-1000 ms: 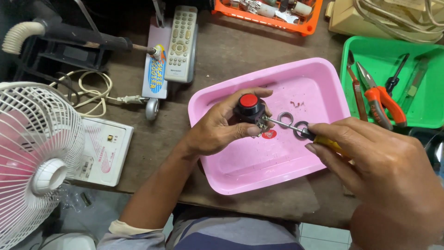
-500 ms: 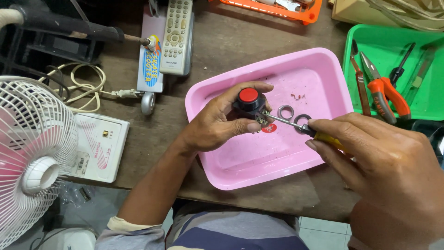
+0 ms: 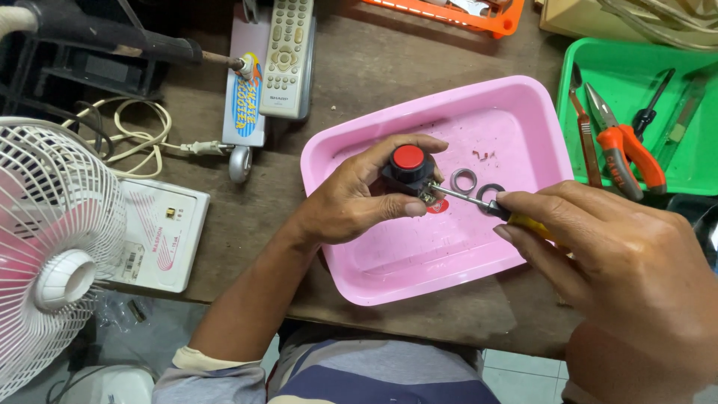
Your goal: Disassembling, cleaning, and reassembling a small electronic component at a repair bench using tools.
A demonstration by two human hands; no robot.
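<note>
Hands at work over a pink tray (image 3: 479,280) on a worn wooden table (image 3: 374,67). Left hand (image 3: 359,198) grasps a small black push-button switch with a red cap (image 3: 407,166), held just above the tray; its underside and terminals are hidden by the fingers. Right hand (image 3: 628,277) grips a screwdriver (image 3: 479,203) whose handle is almost wholly covered by the fingers, only a dark collar and a strip of yellow showing; the metal tip meets the switch body, the exact contact too small to make out. Two rings (image 3: 464,180) lie on the tray floor behind the shaft, beside a red piece partly masked by the thumb. Green tray (image 3: 636,67) with orange-handled pliers (image 3: 624,153) is cut off at right; white fan (image 3: 52,254) at left. Compared with half a second earlier, both grasps are unchanged; the view has dropped slightly, so the remote control (image 3: 288,56) runs off the top edge
</note>
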